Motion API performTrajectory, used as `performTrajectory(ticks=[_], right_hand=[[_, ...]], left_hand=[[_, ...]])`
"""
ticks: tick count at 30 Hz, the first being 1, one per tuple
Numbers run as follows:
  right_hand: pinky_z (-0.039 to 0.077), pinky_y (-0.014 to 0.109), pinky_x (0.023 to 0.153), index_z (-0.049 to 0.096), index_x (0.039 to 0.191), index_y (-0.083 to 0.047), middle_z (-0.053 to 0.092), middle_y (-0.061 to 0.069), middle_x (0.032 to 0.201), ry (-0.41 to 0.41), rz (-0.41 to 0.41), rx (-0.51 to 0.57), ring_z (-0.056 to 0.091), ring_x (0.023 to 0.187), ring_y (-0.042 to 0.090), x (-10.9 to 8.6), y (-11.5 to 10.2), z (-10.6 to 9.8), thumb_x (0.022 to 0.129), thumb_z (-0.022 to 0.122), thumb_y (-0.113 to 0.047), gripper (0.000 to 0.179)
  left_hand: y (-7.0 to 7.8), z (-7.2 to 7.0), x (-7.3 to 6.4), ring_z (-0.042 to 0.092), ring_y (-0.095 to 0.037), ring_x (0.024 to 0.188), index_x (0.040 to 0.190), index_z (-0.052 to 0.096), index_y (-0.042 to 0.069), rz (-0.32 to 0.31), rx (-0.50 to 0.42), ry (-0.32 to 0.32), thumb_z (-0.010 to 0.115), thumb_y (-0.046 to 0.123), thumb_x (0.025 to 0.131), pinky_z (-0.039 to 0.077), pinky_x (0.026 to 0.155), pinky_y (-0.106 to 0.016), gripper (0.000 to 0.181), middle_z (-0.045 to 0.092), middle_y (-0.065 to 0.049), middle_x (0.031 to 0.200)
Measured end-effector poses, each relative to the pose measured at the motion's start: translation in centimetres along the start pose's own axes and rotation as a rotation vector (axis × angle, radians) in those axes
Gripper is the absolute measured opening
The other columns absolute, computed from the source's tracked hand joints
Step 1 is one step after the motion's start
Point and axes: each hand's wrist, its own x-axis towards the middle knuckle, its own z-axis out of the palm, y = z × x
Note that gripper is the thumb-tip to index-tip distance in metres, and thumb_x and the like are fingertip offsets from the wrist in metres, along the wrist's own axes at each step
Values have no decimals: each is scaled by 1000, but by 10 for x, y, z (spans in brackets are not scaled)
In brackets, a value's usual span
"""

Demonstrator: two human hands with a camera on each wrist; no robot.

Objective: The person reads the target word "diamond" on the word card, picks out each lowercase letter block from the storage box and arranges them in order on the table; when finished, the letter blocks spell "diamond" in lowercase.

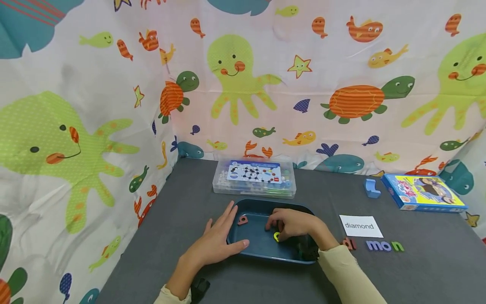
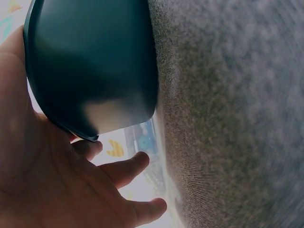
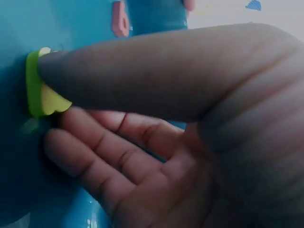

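Observation:
A dark blue tray [image 1: 258,252] lies on the grey table. My left hand [image 1: 217,241] rests at its left side, fingers spread and fairly straight along the outside, thumb over the near rim. From the left wrist view, the tray wall [image 2: 95,61] is beside the palm. Inside the tray, my right hand [image 1: 292,222] reaches down with bent fingers and holds a small yellow-green letter [image 1: 276,237] between thumb and fingers. The right wrist view has the thumb tip over this letter [image 3: 34,90], partly hiding its shape. Toward the tray's left lies a reddish letter [image 1: 242,220].
Right of the tray is a white card [image 1: 361,226] reading "diamond". Below it are letters "mon" [image 1: 384,246] and reddish letters [image 1: 348,243] partly behind the right wrist. Farther back are a clear plastic case [image 1: 224,185], a blue stand [image 1: 371,188] and a colourful box [image 1: 425,192].

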Motion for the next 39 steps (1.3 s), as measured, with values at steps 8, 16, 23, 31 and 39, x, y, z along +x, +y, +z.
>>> performTrajectory(ticks=[8, 16, 23, 31, 39], right_hand=[[50, 36, 78, 69, 113, -12, 54, 5, 107, -8, 124, -30, 53, 90, 22, -6, -6, 4, 84, 89, -3, 37], [45, 34, 68, 64, 94, -12, 57, 0, 86, 64, 198, -182, 52, 76, 16, -7, -14, 5, 86, 90, -12, 27], [46, 32, 65, 67, 99, -10, 59, -3, 82, 120, 129, -129, 54, 71, 13, -6, -11, 4, 91, 84, -10, 18], [58, 32, 74, 72, 112, -6, 69, -3, 92, 224, 28, 55, 63, 78, 15, -6, -12, -1, 98, 78, -8, 16], [59, 32, 74, 69, 112, -8, 70, 0, 91, 352, 3, 132, 64, 81, 21, -19, -26, -11, 97, 79, -7, 18]], left_hand=[[6, 2, 3, 19, -26, 162, 175, 9, 26, 21, 0, -16, 65, 63, 100, -1, 120, -77, 100, -4, 8, 180], [7, 2, 3, 19, -26, 162, 175, 10, 25, 29, -6, -11, 66, 62, 101, -1, 120, -77, 100, -4, 6, 180], [4, 2, 1, 18, -27, 162, 175, 11, 23, 15, -10, -8, 66, 64, 100, -1, 120, -77, 101, -5, 10, 179], [3, 3, 2, 18, -28, 162, 175, 12, 23, 4, -13, -9, 67, 63, 99, -1, 120, -77, 101, -4, 10, 179], [2, 1, -1, 18, -29, 162, 175, 10, 25, -14, -14, 4, 68, 62, 99, -2, 120, -76, 102, -5, 13, 178]])
